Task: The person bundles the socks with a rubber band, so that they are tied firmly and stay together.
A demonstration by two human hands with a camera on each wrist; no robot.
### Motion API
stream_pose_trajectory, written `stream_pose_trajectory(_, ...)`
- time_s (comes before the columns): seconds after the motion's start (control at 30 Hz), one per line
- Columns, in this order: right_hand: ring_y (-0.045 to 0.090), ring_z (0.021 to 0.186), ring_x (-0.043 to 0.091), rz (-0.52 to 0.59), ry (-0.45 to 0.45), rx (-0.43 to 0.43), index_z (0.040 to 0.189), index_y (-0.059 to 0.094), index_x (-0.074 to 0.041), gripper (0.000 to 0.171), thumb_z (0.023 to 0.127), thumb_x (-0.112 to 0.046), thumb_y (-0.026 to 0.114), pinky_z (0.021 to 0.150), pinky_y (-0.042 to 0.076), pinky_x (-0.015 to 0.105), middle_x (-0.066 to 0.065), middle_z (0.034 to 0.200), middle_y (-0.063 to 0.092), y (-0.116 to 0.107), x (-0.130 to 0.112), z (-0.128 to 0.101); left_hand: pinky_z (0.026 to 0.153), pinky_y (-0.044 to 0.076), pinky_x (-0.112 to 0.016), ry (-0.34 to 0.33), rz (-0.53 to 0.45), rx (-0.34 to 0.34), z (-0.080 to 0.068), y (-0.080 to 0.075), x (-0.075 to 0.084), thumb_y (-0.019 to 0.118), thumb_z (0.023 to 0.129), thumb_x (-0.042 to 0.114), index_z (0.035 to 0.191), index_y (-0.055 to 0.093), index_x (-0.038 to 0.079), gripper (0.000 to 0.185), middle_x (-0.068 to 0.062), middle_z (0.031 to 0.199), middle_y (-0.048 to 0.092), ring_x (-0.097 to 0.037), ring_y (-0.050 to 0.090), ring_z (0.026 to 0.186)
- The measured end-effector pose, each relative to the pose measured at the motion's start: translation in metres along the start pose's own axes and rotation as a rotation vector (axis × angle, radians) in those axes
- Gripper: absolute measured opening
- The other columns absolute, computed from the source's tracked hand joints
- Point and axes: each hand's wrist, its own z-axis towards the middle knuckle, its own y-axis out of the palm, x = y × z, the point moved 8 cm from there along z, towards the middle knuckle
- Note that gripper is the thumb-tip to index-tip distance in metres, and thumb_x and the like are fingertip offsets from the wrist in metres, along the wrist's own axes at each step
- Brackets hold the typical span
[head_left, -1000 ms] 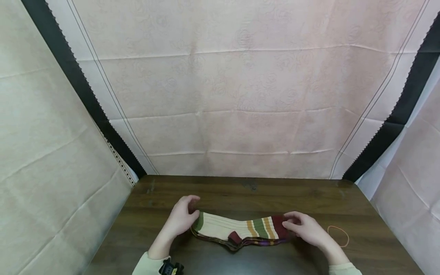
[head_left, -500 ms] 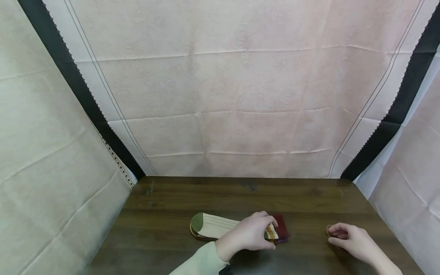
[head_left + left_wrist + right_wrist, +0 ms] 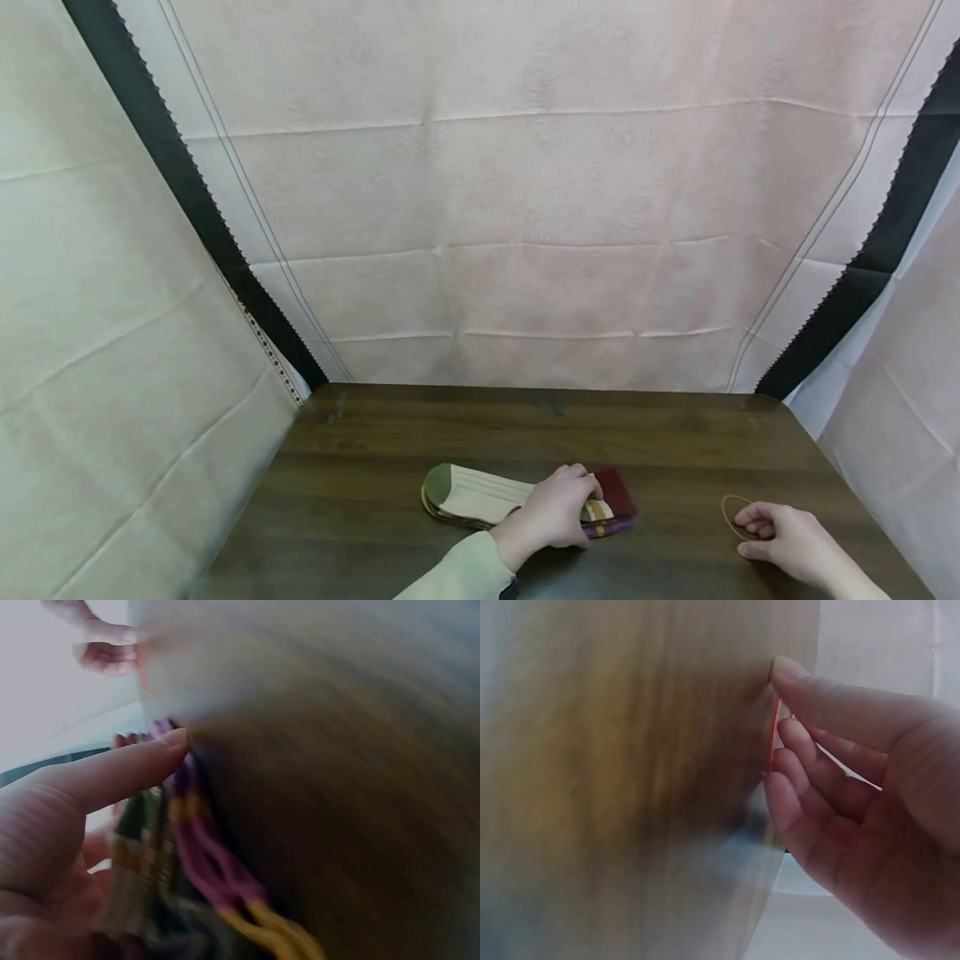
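Socks (image 3: pixel 480 498), a striped stack of them, lie flat near the middle of the dark wooden table (image 3: pixel 390 442), green toe pointing away from the rubber band (image 3: pixel 733 517) and the maroon cuff end toward it. Left hand (image 3: pixel 553 512) is down on top of that stack, palm pressing, fingers curved over the striped section just short of the cuff — it reads as a hold-down, pinning the layers so they stay squared up. Whether the thumb hooks under the edge, the head view does not show.

Over by the band, well apart from the socks, the right hand (image 3: pixel 783 542) has its fingertips at the thin orange loop lying on the wood. From above it looks like a light touch on the near side of the loop.

Now the right wrist camera, blurred as it is, adds something: the band (image 3: pixel 774 731) runs as a thin red line between thumb and curled fingers (image 3: pixel 802 787), so the fingers appear to be closing round it, a pinch rather than a mere brush.

Left wrist view gives the underside story: purple and yellow edges (image 3: pixel 217 870) of the lower socks peeking out, thumb lying straight alongside, and the right hand (image 3: pixel 105 652) small in the distance.
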Motion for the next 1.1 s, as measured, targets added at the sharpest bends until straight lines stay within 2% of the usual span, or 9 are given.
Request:
stream_pose_trajectory(0.17, 0.058, 0.077, 0.002, -0.008, 0.015, -0.014, 0.095, 0.069, -0.013, 0.035, 0.069, -0.024, 0.09, 0.07, 0.05, 0.026, -0.004, 0.089, 0.065, 0.001, -0.001, 0.003, 0.079, 0.046, -0.015, 0.051, 0.027, 0.015, 0.0, -0.002, -0.002, 0.099, 0.056, 0.035, 0.103, 0.062, 0.026, 0.06, 0.014, 0.1, 0.052, -0.002, 0.05, 0.092)
stream_pose_trajectory(0.23, 0.057, 0.077, 0.002, -0.008, 0.025, -0.02, 0.095, 0.069, -0.013, 0.035, 0.069, -0.024, 0.09, 0.07, 0.049, 0.026, -0.004, 0.089, 0.065, 0.002, -0.001, 0.003, 0.075, 0.045, -0.015, 0.052, 0.028, -0.01, 0.001, -0.002, -0.001, 0.098, 0.057, 0.03, 0.1, 0.06, 0.026, 0.057, 0.014, 0.097, 0.05, -0.002, 0.048, 0.089)
stream_pose_trajectory(0.33, 0.058, 0.077, 0.003, -0.007, 0.027, -0.023, 0.094, 0.069, -0.013, 0.034, 0.069, -0.023, 0.09, 0.07, 0.049, 0.026, -0.004, 0.089, 0.065, 0.003, -0.001, 0.003, 0.069, 0.043, -0.016, 0.056, 0.082, -0.028, 0.0, -0.001, 0.003, 0.095, 0.06, 0.022, 0.098, 0.057, 0.025, 0.054, 0.012, 0.096, 0.047, -0.004, 0.045, 0.087)
stream_pose_trajectory(0.5, 0.056, 0.076, 0.001, -0.011, 0.016, -0.012, 0.09, 0.068, -0.013, 0.031, 0.069, -0.019, 0.089, 0.069, 0.049, 0.026, -0.004, 0.086, 0.063, 0.003, -0.004, 0.004, 0.06, 0.046, -0.026, 0.045, 0.196, -0.006, -0.001, 0.005, 0.014, 0.088, 0.068, 0.018, 0.105, 0.056, 0.024, 0.049, 0.006, 0.104, 0.052, -0.009, 0.05, 0.094)
stream_pose_trajectory(0.63, 0.053, 0.071, -0.001, -0.016, -0.007, -0.027, 0.085, 0.065, -0.015, 0.024, 0.073, -0.018, 0.086, 0.065, 0.047, 0.026, -0.007, 0.079, 0.061, 0.005, -0.008, 0.003, 0.06, 0.048, -0.031, -0.022, 0.172, 0.006, 0.001, 0.005, 0.012, 0.085, 0.073, 0.015, 0.112, 0.058, 0.022, 0.048, 0.004, 0.106, 0.054, -0.013, 0.052, 0.097)
stream_pose_trajectory(0.83, 0.047, 0.066, -0.003, -0.072, -0.019, -0.056, 0.078, 0.06, -0.018, 0.018, 0.086, -0.018, 0.076, 0.061, 0.042, 0.026, -0.011, 0.072, 0.055, 0.01, -0.008, 0.001, 0.056, 0.045, -0.033, -0.113, 0.183, 0.152, 0.002, 0.0, 0.013, 0.086, 0.065, 0.02, 0.093, 0.061, 0.02, 0.038, 0.004, 0.093, 0.055, -0.014, 0.053, 0.087)
stream_pose_trajectory(0.9, 0.046, 0.066, -0.003, -0.076, -0.032, -0.064, 0.078, 0.059, -0.017, 0.017, 0.088, -0.017, 0.073, 0.061, 0.042, 0.026, -0.011, 0.072, 0.054, 0.01, -0.01, 0.001, 0.056, 0.046, -0.033, -0.127, 0.19, 0.179, 0.003, -0.001, 0.013, 0.087, 0.065, 0.021, 0.089, 0.061, 0.02, 0.035, 0.004, 0.091, 0.056, -0.014, 0.054, 0.085)
stream_pose_trajectory(1.0, 0.044, 0.067, -0.003, -0.054, -0.081, -0.083, 0.081, 0.058, -0.016, 0.016, 0.092, -0.017, 0.069, 0.061, 0.041, 0.025, -0.01, 0.074, 0.053, 0.012, -0.015, 0.0, 0.055, 0.046, -0.031, -0.128, 0.164, 0.186, 0.004, -0.003, 0.011, 0.086, 0.067, 0.023, 0.084, 0.061, 0.02, 0.03, 0.005, 0.087, 0.055, -0.013, 0.054, 0.081)
stream_pose_trajectory(1.1, 0.046, 0.071, -0.003, 0.011, -0.109, -0.071, 0.087, 0.057, -0.016, 0.014, 0.097, -0.021, 0.065, 0.062, 0.041, 0.024, -0.009, 0.082, 0.057, 0.012, -0.021, 0.0, 0.056, 0.045, -0.026, -0.107, 0.063, 0.181, 0.003, -0.008, 0.004, 0.084, 0.07, 0.02, 0.077, 0.061, 0.023, 0.024, 0.008, 0.08, 0.053, -0.009, 0.054, 0.074)
